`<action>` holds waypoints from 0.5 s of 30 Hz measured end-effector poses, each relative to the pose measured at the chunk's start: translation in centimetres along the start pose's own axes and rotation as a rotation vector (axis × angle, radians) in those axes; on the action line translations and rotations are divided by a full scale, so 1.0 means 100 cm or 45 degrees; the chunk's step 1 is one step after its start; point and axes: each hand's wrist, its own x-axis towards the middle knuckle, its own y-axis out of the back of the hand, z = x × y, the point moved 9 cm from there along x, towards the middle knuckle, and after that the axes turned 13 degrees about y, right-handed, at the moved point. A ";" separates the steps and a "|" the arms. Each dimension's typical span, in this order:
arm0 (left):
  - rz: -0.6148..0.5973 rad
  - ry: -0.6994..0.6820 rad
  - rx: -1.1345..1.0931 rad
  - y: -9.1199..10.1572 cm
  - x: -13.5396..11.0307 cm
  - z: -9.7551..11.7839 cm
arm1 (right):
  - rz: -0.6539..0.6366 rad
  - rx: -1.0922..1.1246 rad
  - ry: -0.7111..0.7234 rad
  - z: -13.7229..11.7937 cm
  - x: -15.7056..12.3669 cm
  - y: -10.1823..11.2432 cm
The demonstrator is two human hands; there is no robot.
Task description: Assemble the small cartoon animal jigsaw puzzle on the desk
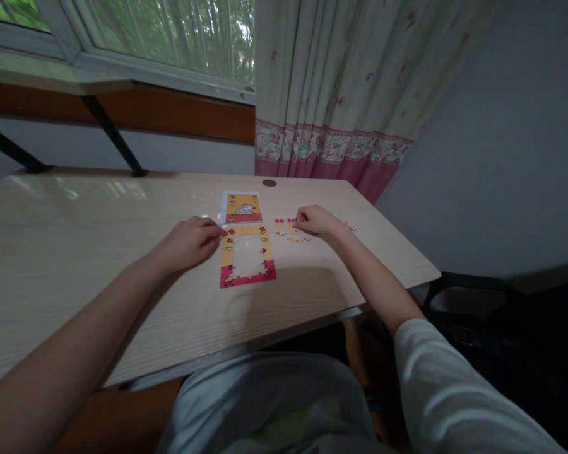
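A yellow and red jigsaw frame (247,256) lies on the wooden table (76,239); its border is joined and its middle is bare. My left hand (192,239) rests at the frame's upper left corner, fingers curled, fingertips touching the edge. My right hand (315,221) is closed over several loose puzzle pieces (288,232) to the right of the frame; what its fingers pinch is hidden. A reference picture card (242,207) lies just beyond the frame.
A few more loose pieces (350,227) lie past my right wrist. A floral curtain (331,88) hangs behind the table, next to a window (170,38). A small round cap (269,183) sits at the table's far edge. A dark chair (478,296) stands at the right.
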 end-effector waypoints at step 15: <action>0.005 0.006 -0.011 0.000 0.000 -0.001 | 0.054 -0.003 -0.035 0.006 -0.001 0.005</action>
